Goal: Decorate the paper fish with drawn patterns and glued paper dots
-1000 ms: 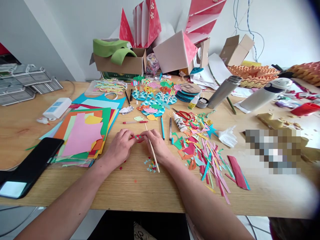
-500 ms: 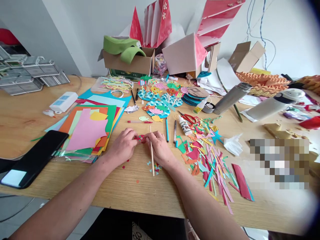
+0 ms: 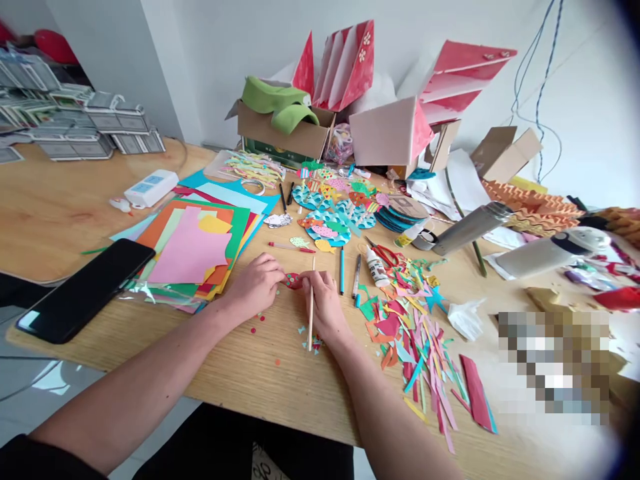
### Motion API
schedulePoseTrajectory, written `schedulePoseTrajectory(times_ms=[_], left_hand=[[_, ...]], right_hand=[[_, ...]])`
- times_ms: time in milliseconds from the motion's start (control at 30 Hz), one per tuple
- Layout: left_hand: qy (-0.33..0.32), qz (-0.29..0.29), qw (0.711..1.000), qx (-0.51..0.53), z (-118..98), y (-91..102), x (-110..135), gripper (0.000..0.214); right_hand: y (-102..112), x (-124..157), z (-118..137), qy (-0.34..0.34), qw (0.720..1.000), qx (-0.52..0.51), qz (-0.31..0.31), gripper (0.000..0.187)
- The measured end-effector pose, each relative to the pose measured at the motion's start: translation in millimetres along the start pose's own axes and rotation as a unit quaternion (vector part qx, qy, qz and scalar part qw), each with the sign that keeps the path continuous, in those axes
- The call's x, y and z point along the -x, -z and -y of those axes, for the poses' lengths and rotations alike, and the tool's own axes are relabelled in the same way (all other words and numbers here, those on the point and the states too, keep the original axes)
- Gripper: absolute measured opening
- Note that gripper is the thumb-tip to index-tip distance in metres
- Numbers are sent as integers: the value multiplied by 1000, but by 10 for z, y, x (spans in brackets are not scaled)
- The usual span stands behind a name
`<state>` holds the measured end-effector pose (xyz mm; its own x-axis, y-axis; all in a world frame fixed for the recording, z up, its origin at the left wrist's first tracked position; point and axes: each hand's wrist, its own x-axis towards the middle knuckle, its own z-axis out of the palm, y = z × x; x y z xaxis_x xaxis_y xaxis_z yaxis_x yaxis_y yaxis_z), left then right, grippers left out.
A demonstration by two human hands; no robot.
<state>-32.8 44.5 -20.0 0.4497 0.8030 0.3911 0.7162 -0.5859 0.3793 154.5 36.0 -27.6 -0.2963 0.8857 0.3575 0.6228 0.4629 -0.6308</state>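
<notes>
Over the wooden counter (image 3: 225, 383), the left hand (image 3: 255, 287) has its fingers (image 3: 274, 275) pinched together on a small red paper cut-out (image 3: 293, 281). The right hand (image 3: 326, 308) grips a thin wooden stick (image 3: 311, 313) upright, its fingertips (image 3: 306, 279) seemingly touching the paper too.

The paper cutout (image 3: 293, 281) is red, dotted with small pale spots.
</notes>
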Motion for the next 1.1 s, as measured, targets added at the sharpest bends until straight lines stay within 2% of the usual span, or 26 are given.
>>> schedulePoseTrajectory(times_ms=[167, 500, 700, 800, 1000, 1100], left_hand=[[0, -7, 1000, -5, 8, -6, 3, 36], [1, -28, 1000, -12, 10, -7, -1, 36], [112, -49, 992, 16, 11, 2, -18, 37], [179, -43, 981, 66, 6, 5, -32, 38], [279, -42, 946, 160, 42, 0, -40, 25], [335, -18, 908, 253, 43, -9, -38, 32]], right_hand=[[4, 3, -14, -25, 998, -58, 6, 27], [36, 10, -35, -42, 995, -92, -2, 29], [28, 7, -58, -61, 989, -131, -1, 31], [28, 9, -63, -86, 982, -170, -2, 30], [40, 5, -47, -101, 974, -201, -11, 30], [53, 4, -30, -99, 973, -207, -14, 31]])
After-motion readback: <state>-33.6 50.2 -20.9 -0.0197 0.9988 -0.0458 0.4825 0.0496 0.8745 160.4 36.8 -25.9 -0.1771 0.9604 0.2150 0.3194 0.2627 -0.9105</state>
